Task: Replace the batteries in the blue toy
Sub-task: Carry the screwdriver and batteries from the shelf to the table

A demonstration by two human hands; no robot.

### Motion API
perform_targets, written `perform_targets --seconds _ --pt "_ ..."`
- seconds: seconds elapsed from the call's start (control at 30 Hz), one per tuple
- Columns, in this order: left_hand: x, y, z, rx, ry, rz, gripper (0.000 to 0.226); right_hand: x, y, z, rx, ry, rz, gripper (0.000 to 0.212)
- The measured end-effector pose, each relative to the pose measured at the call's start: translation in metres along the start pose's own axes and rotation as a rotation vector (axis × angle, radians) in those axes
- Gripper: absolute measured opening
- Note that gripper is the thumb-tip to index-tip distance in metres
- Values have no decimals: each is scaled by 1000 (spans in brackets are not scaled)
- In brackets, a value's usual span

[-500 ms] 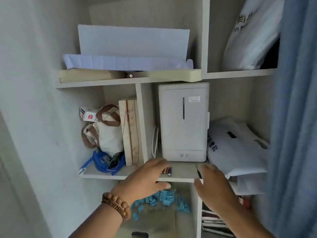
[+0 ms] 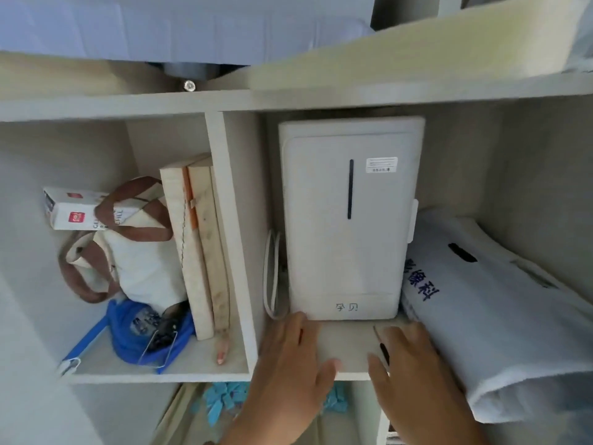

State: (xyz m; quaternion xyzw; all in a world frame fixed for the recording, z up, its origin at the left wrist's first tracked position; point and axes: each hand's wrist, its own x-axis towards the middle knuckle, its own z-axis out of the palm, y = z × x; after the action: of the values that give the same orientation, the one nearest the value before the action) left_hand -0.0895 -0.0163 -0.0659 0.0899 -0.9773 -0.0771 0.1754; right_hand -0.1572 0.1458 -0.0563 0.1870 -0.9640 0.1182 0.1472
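Observation:
My left hand [image 2: 293,358] lies flat on the shelf board [image 2: 349,345] in front of the white appliance, fingers fairly straight and thumb at the board's front edge. It covers the spot where the small batteries lay; only a dark sliver [image 2: 301,335] shows beside its fingers. My right hand [image 2: 409,364] rests on the same board to the right, fingers straight, over a thin dark object [image 2: 383,351] that peeks out beside it. Small blue pieces [image 2: 224,401] lie on the level below. No blue toy is clearly visible.
A white box-shaped appliance [image 2: 348,220] stands at the back of the compartment, a white printed bag [image 2: 500,316] to its right. The left compartment holds wooden boards [image 2: 199,245], a canvas tote [image 2: 141,252], a small carton [image 2: 73,210] and a blue bag [image 2: 128,332].
The view has moved much closer to the shelf. My left hand has slid forward over the batteries, hiding them, and my right hand has reached further onto the board.

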Motion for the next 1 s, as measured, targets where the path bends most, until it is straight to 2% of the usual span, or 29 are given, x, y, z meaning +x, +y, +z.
perform_targets --seconds 0.1,0.17,0.27,0.37,0.5,0.63,0.73,0.87,1.0 --pt "6 0 9 17 -45 -31 64 8 1 3 -26 -2 8 26" --pt "8 0 18 55 -41 -45 54 12 1 5 -10 -52 1 27" --pt "9 8 28 57 58 -108 39 17 0 12 -31 4 -6 34" --pt "11 23 36 62 115 -206 48 23 2 20 -36 4 -24 37" --pt "14 48 44 35 15 -306 61 26 0 12 -59 -79 -64 34" --pt "18 58 48 57 -7 -312 63 28 6 16 -11 -1 -84 32" --pt "19 44 44 83 27 -228 65 25 10 20 30 75 -145 22" --pt "21 17 30 89 24 0 61 24 13 21 41 88 -168 42" --pt "26 4 17 106 67 159 53 23 14 23 70 105 -168 45"
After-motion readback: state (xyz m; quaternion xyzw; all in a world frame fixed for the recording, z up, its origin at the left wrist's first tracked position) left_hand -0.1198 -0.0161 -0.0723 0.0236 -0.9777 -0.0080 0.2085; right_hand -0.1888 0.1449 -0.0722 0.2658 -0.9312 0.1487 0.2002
